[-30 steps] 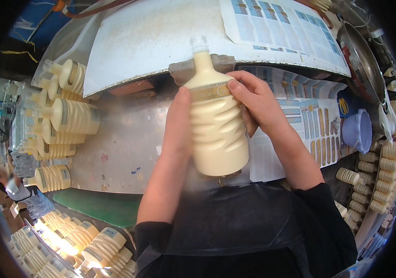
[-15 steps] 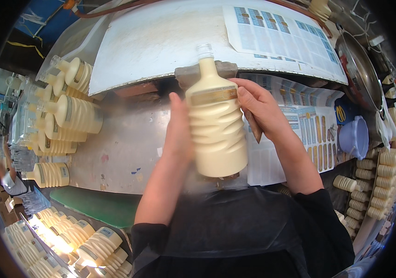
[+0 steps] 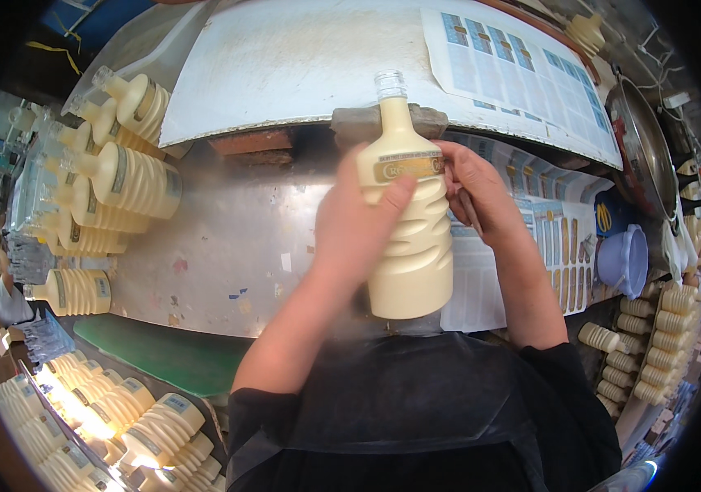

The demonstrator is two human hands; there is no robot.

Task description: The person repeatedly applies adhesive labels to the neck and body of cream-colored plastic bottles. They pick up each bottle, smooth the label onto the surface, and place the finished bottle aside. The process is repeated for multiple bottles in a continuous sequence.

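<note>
A cream bottle (image 3: 410, 287) is clasped by the left hand (image 3: 355, 215). Beside it, a flat brown piece (image 3: 470, 212) is gripped by the right hand (image 3: 488, 193).

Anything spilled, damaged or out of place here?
Just untidiness: small scraps or marks speckle the metal worktop left of the held bottle, and the front edge of the white board looks grubby and worn. No spill stands out.
</note>
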